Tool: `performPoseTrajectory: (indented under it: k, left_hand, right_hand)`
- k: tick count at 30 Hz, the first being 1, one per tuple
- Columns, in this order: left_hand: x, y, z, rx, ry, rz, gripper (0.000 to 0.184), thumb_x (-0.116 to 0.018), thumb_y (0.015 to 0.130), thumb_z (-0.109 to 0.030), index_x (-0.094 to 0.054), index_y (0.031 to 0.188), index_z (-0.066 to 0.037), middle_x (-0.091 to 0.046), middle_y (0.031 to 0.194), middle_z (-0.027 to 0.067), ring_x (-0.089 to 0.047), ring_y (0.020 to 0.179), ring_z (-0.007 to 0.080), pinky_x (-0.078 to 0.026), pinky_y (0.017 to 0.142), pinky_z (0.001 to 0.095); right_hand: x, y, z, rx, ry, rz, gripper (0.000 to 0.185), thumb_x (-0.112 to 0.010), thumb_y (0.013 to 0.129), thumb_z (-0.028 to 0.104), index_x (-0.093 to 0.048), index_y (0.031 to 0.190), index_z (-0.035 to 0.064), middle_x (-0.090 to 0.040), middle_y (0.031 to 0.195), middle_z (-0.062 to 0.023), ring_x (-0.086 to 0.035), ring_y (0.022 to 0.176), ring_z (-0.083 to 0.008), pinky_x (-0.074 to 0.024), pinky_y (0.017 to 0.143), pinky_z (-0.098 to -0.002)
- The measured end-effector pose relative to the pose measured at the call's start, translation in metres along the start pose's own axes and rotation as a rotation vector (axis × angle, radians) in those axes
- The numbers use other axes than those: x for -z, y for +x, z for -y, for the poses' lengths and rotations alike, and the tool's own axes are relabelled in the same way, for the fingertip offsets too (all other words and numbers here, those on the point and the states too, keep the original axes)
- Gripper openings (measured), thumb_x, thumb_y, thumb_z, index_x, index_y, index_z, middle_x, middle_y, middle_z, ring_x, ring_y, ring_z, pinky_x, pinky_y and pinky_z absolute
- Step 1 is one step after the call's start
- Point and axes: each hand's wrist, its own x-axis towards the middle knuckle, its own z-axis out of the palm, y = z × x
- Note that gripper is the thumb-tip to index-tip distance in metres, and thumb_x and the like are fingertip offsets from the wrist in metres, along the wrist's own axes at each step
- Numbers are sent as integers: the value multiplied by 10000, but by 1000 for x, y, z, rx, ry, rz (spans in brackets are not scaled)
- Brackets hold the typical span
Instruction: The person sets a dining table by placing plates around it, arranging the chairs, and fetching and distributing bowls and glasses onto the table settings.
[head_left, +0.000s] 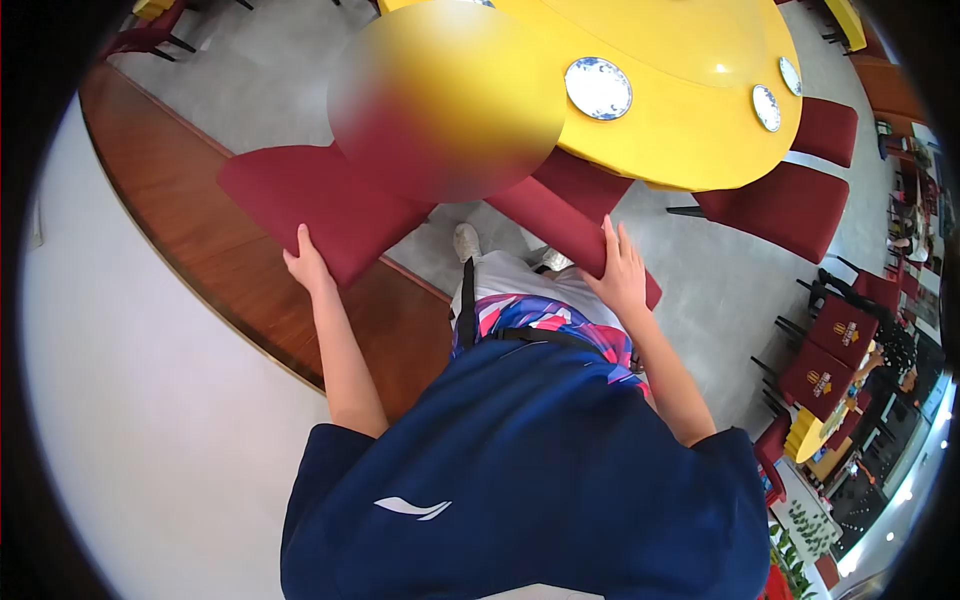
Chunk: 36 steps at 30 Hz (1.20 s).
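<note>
My left hand grips the near edge of a dark red upholstered chair on the left. Over the top of another red chair back, right of my legs, lies my right hand, its fingers around the edge. A large blurred patch covers the area between the two chairs, so their far parts are hidden. Just beyond stands a table with a yellow cloth. Several blue-and-white plates lie on it, the nearest plate close to the blurred patch.
More red chairs, including a right-hand chair, stand along the table. A brown wooden strip and a white wall lie at my left. Further right are chairs with yellow logos and people. Grey floor shows between.
</note>
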Motion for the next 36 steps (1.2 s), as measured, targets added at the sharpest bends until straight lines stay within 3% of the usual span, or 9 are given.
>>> performPoseTrajectory:
  k: [11,14,17,19,21,23,25,31,36]
  left_hand:
    - [-6,-88,26,-135,617,-261,696,-551,920,-464,-445,1331,88,-577,1252,262,-596,1125,362,-453,970,432]
    - [-36,-187,42,390,145,49,817,-550,911,-545,-296,1449,15,-584,1178,268,-668,919,327,-539,746,458]
    - [-142,-323,10,563,121,182,910,-451,877,-719,-339,1452,-23,-523,1293,267,-561,1156,315,-446,940,521]
    - [-176,-367,15,688,-232,196,908,-440,867,-743,-407,1411,-17,-504,1319,256,-543,1179,295,-394,1012,502]
    - [-188,-385,21,373,-341,174,870,-482,867,-714,-486,1317,31,-524,1294,230,-560,1156,280,-433,988,422]
    - [-195,-413,-4,202,-31,98,1035,-776,774,-439,-213,1410,153,-513,1321,260,-599,1120,302,-496,928,356]
    - [-196,-431,-22,135,233,59,1227,-863,660,-386,-86,1447,145,-526,1276,322,-609,1102,374,-496,947,383]
    - [-191,-427,-19,92,244,34,1172,-796,664,-236,-20,1452,152,-593,1165,333,-622,1072,405,-501,942,414]
    - [-158,-417,-10,13,391,5,753,-728,663,-167,-416,1314,47,-626,1118,309,-617,1049,441,-491,950,451]
  right_hand:
    - [6,40,-54,333,283,376,1000,-771,665,313,-263,1475,21,-405,1426,-280,-435,1312,-391,-416,1045,-440]
    - [12,35,-64,396,333,448,1064,-770,675,309,-166,1514,58,-312,1481,-288,-386,1335,-434,-393,1050,-515]
    - [24,28,-72,465,296,505,1122,-775,673,286,-81,1535,101,-236,1510,-298,-347,1347,-470,-369,1037,-593]
    - [33,21,-82,516,225,524,1193,-789,649,246,-4,1529,60,-228,1481,-339,-410,1270,-488,-381,1039,-520]
    - [25,10,-97,324,467,621,1232,-784,658,268,71,1531,109,-204,1496,-350,-268,1366,-525,-308,1038,-662]
    - [28,0,-102,323,457,663,1250,-780,663,280,109,1522,101,-204,1483,-370,-237,1365,-554,-283,1038,-681]
    - [27,-8,-108,281,404,642,1240,-779,664,277,97,1523,95,-216,1475,-373,-245,1356,-563,-281,1027,-696]
    - [10,-15,-109,498,348,510,1148,-789,627,263,-86,1496,-3,-338,1382,-403,-357,1291,-546,-363,1061,-547]
    - [4,-43,-75,526,192,501,1149,-788,612,329,-137,1449,-115,-513,1180,-370,-571,1066,-480,-506,899,-456]
